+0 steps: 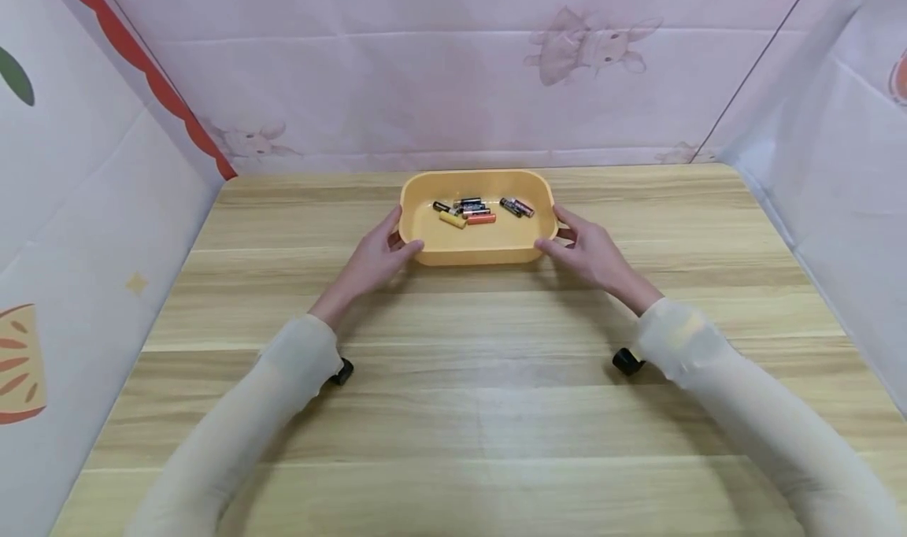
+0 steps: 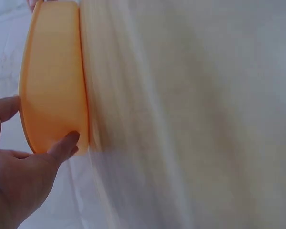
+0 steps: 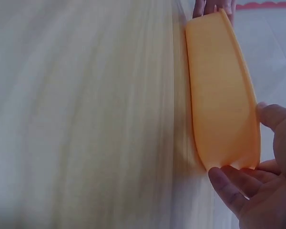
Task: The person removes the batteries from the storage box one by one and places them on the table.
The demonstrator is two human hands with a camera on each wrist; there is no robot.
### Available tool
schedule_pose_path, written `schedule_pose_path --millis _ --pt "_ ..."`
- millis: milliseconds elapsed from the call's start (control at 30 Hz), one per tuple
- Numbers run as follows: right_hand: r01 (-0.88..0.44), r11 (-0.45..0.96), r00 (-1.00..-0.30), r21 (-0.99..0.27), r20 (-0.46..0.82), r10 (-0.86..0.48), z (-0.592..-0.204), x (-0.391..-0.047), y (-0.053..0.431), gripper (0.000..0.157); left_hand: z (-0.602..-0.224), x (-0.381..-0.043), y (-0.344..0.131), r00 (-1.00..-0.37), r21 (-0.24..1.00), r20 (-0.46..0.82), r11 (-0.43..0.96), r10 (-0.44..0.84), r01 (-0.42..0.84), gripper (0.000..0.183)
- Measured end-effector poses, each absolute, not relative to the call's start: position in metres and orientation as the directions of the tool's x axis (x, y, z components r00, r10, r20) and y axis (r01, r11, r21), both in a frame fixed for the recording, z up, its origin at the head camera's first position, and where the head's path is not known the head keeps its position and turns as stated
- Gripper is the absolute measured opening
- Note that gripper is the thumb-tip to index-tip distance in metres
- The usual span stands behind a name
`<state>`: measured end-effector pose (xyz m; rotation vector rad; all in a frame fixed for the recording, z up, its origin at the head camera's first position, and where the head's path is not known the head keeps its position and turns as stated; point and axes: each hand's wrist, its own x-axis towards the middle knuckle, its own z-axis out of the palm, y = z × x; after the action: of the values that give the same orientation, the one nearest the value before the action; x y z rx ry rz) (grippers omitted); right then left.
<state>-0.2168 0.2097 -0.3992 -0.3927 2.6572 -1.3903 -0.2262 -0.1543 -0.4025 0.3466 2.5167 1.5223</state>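
Note:
A yellow-orange plastic bin point(image 1: 478, 258) is at the far side of the table, its base at or very near the wood. Several small batteries lie inside: a yellow battery point(image 1: 452, 220), an orange-red battery point(image 1: 482, 219) and dark ones, with a dark pair point(image 1: 511, 207) toward the right. My left hand point(image 1: 375, 258) grips the bin's left end, and my right hand point(image 1: 594, 255) grips the right end. In the left wrist view, the bin's outer wall point(image 2: 55, 81) has the left fingers around one end. Fingers and thumb of the right hand point(image 3: 269, 193) hold the other end in the right wrist view.
The wood-grain table point(image 1: 489, 379) spreads between the forearms and the bin. Behind the bin stands a pale printed cloth wall point(image 1: 425, 96), with further cloth walls on the left and right. A small black device point(image 1: 627, 361) sits under each sleeve.

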Motion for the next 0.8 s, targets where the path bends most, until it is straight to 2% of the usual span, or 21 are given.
schedule_pose_path --millis 433,800 --pt "-0.204 0.6 -0.959 -0.774 0.034 -0.283 -0.397 -0.178 0.209 0.08 -0.4 -0.186 -0.158 -0.954 0.87 -0.098 0.49 0.285 0.057 0.085" --pt "-0.204 0.602 -0.955 -0.772 0.022 -0.296 -0.391 -0.144 0.204 0.079 -0.399 -0.15 -0.161 -0.949 0.876 -0.077 0.475 0.307 0.082 0.085"
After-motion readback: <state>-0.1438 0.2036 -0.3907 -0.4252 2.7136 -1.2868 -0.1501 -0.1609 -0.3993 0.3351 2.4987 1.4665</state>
